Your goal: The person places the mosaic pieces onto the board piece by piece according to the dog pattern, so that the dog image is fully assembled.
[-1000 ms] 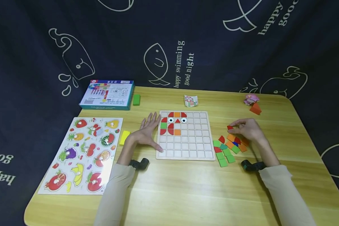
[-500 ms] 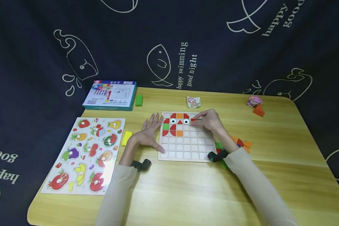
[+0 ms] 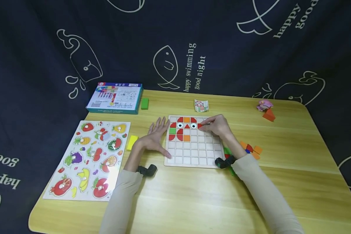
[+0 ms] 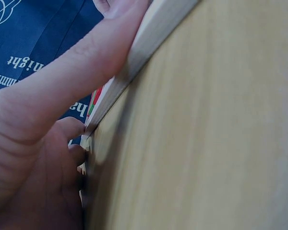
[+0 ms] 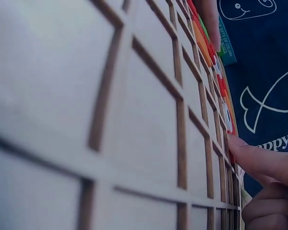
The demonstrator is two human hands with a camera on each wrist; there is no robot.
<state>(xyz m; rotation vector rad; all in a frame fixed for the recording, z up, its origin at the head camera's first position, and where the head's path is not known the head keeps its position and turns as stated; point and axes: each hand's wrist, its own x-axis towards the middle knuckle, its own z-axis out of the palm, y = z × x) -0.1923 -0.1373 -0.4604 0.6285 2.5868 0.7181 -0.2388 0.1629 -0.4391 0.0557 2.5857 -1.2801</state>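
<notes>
My left hand (image 3: 152, 138) lies along the left side of the wooden grid board (image 3: 194, 152), fingers spread and the thumb by the lower left corner. In the left wrist view the thumb (image 4: 72, 72) rests against the board's edge. My right hand (image 3: 217, 125) is over the upper right of the board. Its thumb and fingers pinch a small red tile (image 3: 200, 125) at the cell right of the right eye tile (image 3: 193, 125). Red, orange, green and eye tiles fill several upper left cells; an orange tile (image 3: 187, 138) is lowest among them.
Loose coloured tiles (image 3: 255, 150) lie right of the board, partly hidden by the right forearm. A fruit puzzle board (image 3: 86, 159), a yellow block (image 3: 132, 143), a box (image 3: 115, 98) and a green block (image 3: 144, 103) are at left. A pattern card (image 3: 201, 105) sits behind the board.
My right hand has moved left from the loose tiles to the board, carrying the red tile, which now lies lower at the cell beside the right eye. My left hand stays at the board's edge.
</notes>
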